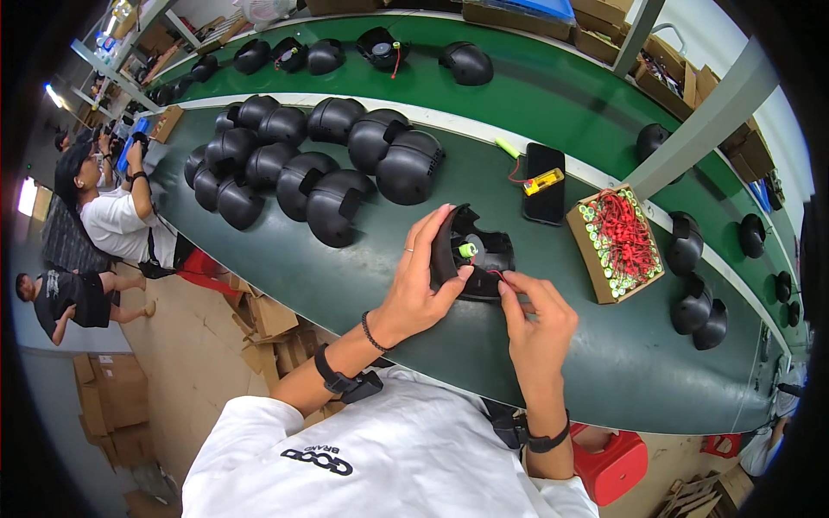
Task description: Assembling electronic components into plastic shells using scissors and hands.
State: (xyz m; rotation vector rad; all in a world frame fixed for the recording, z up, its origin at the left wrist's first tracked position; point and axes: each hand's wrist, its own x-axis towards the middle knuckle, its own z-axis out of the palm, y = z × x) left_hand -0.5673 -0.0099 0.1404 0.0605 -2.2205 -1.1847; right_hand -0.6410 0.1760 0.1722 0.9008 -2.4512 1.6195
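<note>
My left hand (pixel 418 289) grips a black plastic dome shell (pixel 444 248) by its left side, with its open inside turned up. Within the shell sits a green battery cell (pixel 467 250) beside a dark round part (pixel 495 251). The fingers of my right hand (pixel 541 326) are pinched at the shell's lower right edge, on a thin red wire (pixel 497 274). Right of the shell stands a cardboard box (pixel 585 263) packed with green cells and red wire leads (pixel 623 235).
A black phone (pixel 544 209) lies beyond the shell, with a yellow battery (pixel 543 181) on it. Several black domes (pixel 332 207) are grouped at the left, and others (pixel 692 304) at the right. Behind runs a green conveyor belt (pixel 535 99) beside a slanted metal post (pixel 704 108).
</note>
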